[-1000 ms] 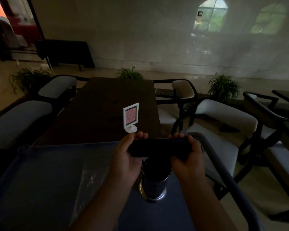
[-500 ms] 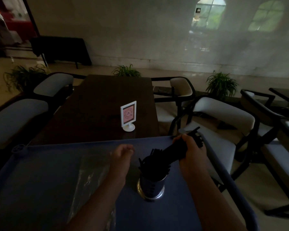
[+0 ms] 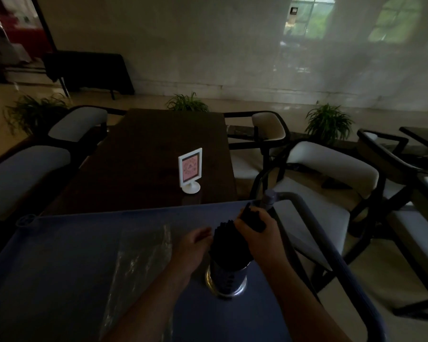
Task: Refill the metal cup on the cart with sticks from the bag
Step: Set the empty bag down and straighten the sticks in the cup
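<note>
A shiny metal cup (image 3: 226,280) stands on the blue cart top (image 3: 59,255), packed with dark sticks (image 3: 229,245) that rise above its rim. My right hand (image 3: 258,233) is closed around the upper ends of a bundle of these sticks, whose lower ends are down in the cup. My left hand (image 3: 195,245) rests just left of the cup beside the sticks, fingers loosely curled, holding nothing I can see. A clear plastic bag (image 3: 139,265) lies flat on the cart to the left of my left forearm.
The cart's dark handle rail (image 3: 331,248) runs along its right side. Beyond the cart is a dark wooden table (image 3: 146,156) with a small white sign stand (image 3: 190,170). Cushioned chairs (image 3: 331,169) flank the table, and potted plants line the far wall.
The bundle, held level in both hands above the cup, has been tipped upright into it. My left hand let go and dropped beside the cup; my right hand moved closer over the cup.
</note>
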